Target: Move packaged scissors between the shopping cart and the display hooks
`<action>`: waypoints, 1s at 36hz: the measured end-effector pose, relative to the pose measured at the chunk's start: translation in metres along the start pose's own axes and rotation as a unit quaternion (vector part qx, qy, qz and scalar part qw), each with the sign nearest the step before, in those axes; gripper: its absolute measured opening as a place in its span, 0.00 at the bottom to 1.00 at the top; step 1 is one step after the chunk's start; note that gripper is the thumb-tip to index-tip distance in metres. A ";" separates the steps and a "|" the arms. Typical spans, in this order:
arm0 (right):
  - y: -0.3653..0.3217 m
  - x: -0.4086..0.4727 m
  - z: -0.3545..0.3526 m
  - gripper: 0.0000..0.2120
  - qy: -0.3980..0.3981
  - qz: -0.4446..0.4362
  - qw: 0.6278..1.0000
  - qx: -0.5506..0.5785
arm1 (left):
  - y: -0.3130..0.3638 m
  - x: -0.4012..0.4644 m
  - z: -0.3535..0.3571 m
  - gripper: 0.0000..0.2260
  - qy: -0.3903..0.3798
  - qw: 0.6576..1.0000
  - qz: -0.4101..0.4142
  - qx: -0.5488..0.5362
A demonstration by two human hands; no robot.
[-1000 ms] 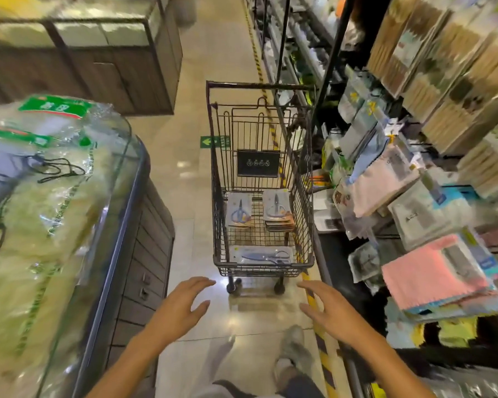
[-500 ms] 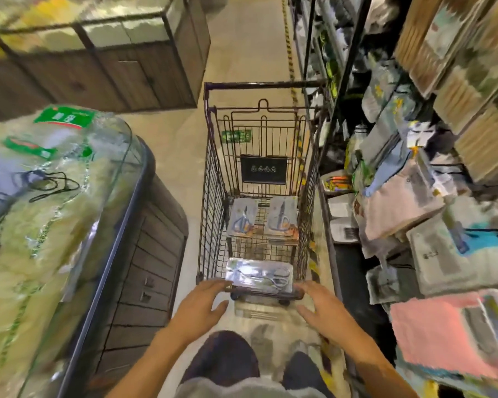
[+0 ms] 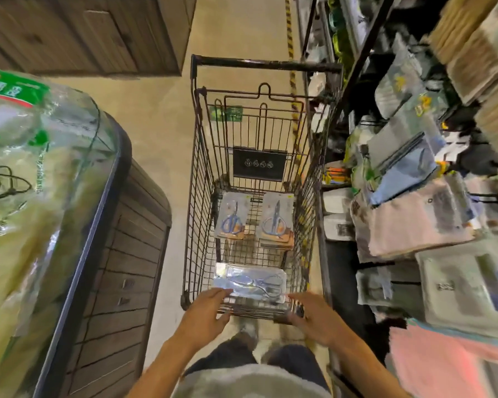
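Head view: both hands, left hand [image 3: 206, 311] and right hand [image 3: 314, 318], reach with fingers apparently extended, gripping nothing, toward the nearest scissors pack [image 3: 252, 281] in the shopping cart [image 3: 196, 196]; its glossy blister may slip.

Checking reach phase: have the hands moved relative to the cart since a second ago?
Yes. Both hands, left hand and right hand, moved forward to the shopping cart's near rim, flanking the nearest scissors pack.
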State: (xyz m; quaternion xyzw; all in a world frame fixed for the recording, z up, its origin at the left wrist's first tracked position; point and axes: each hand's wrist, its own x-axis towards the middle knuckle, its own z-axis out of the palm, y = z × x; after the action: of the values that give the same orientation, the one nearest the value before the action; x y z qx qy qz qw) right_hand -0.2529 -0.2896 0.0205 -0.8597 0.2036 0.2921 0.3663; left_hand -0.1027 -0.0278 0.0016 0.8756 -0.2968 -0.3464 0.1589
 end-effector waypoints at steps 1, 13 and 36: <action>0.000 0.008 0.000 0.23 0.000 0.010 1.000 -0.003 | -0.004 0.010 0.000 0.25 -0.009 1.000 -0.001 -0.006; 0.005 0.085 0.015 0.26 -0.027 0.083 0.996 0.010 | -0.045 0.089 0.012 0.27 -0.118 0.993 -0.006 0.018; 0.074 0.293 0.157 0.25 0.127 0.016 0.991 0.035 | -0.120 0.199 0.111 0.27 -0.132 0.987 -0.089 0.008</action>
State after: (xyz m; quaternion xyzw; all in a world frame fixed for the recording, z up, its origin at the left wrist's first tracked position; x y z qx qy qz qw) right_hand -0.1312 -0.2598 -0.2957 -0.8730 0.2726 0.1787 0.3627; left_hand -0.0151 -0.0679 -0.2369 0.8466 -0.2385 -0.4692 0.0795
